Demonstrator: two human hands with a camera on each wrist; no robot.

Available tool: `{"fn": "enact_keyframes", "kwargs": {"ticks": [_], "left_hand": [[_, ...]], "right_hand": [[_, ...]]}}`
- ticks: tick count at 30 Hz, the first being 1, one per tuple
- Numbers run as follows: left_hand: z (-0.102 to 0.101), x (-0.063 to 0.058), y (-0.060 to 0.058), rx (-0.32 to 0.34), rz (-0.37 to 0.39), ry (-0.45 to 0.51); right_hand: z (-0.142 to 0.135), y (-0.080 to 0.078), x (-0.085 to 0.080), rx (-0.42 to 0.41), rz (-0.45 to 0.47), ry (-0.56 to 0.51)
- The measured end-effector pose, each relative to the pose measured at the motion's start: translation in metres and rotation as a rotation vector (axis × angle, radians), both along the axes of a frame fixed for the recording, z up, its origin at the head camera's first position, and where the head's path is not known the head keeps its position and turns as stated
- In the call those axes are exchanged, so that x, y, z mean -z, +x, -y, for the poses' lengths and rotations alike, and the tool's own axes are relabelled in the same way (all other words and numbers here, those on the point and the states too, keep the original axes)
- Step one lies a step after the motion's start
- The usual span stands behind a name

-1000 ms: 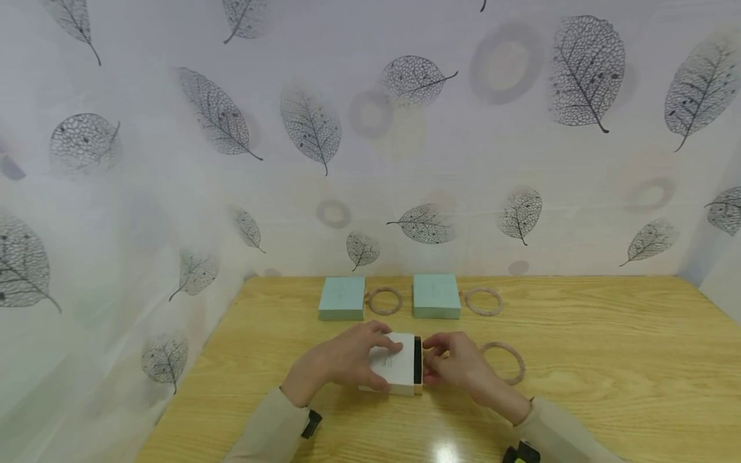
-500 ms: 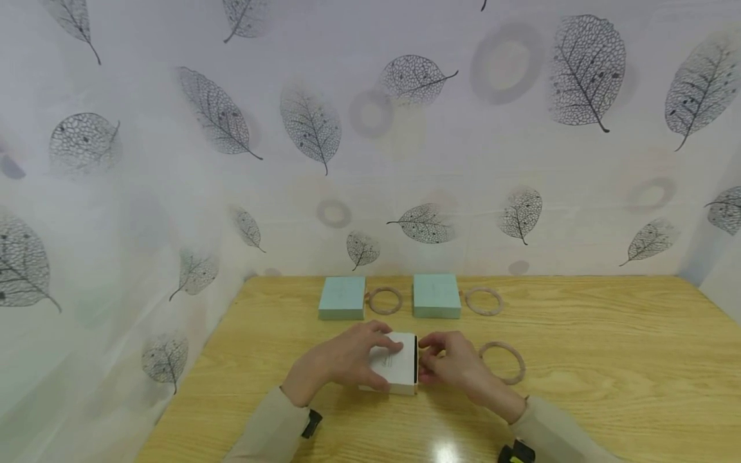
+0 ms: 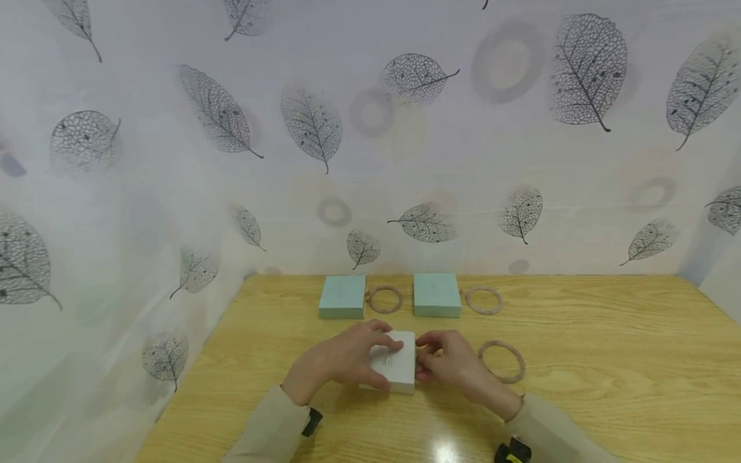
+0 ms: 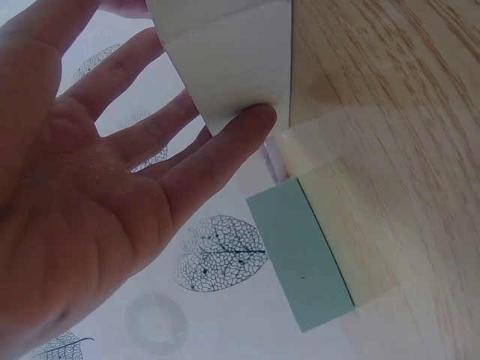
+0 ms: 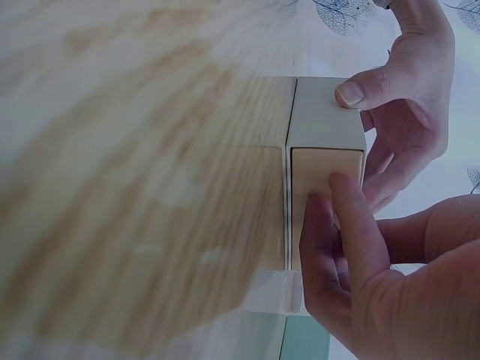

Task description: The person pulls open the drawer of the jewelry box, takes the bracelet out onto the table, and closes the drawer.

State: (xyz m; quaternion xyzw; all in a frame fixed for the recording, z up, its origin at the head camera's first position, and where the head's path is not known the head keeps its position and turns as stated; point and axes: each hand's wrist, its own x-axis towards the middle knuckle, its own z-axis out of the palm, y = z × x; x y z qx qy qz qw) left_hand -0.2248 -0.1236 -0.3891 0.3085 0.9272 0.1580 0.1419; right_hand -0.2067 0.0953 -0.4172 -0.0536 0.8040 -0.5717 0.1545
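Observation:
A small white box (image 3: 399, 366) with faint print on top lies on the wooden table, held by my left hand (image 3: 346, 357). Its thumb presses the near side, seen in the right wrist view, while the fingers reach over the top and toward the far side. My right hand (image 3: 451, 361) is at the box's right end. Its fingertips press the tan end face of the inner drawer (image 5: 319, 166), which sits about flush within the white sleeve (image 5: 326, 112). The drawer's black inside is hidden now.
Two pale green boxes (image 3: 343, 297) stand at the back of the table (image 3: 608, 360). A pinkish ring-shaped bangle (image 3: 386, 311) lies right of the left one, another bangle (image 3: 485, 313) right of the other. A third bangle (image 3: 523, 368) lies just beyond my right wrist. Leaf-print cloth hangs behind.
The drawer has slid left into the white sleeve, its black strip narrowing and then vanishing. My right hand has moved left along with it; my left hand has stayed in place.

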Motion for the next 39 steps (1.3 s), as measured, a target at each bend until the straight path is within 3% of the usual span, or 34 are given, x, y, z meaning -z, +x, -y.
{"fn": "enact_keyframes", "kwargs": {"ticks": [11,16,22,29,32,39], "left_hand": [[0.000,-0.002,0.000,0.005,-0.001,0.006],[0.000,0.000,0.000,0.013,-0.009,0.015],[0.002,0.004,0.001,0.025,-0.029,0.015],[0.002,0.007,0.002,0.047,-0.067,-0.001],[0.001,0.007,0.002,0.053,-0.073,-0.008],[0.000,0.004,0.004,0.045,-0.095,-0.011]], "right_hand": [[0.002,0.000,0.000,0.000,0.004,0.006],[-0.003,0.003,-0.002,-0.057,-0.020,-0.017],[-0.024,0.012,-0.008,-0.113,-0.143,0.051],[-0.063,0.027,-0.022,-0.034,-0.398,0.355],[-0.080,0.034,-0.025,-0.002,-0.491,0.427],[-0.108,0.047,-0.027,0.102,-0.611,0.515]]}}
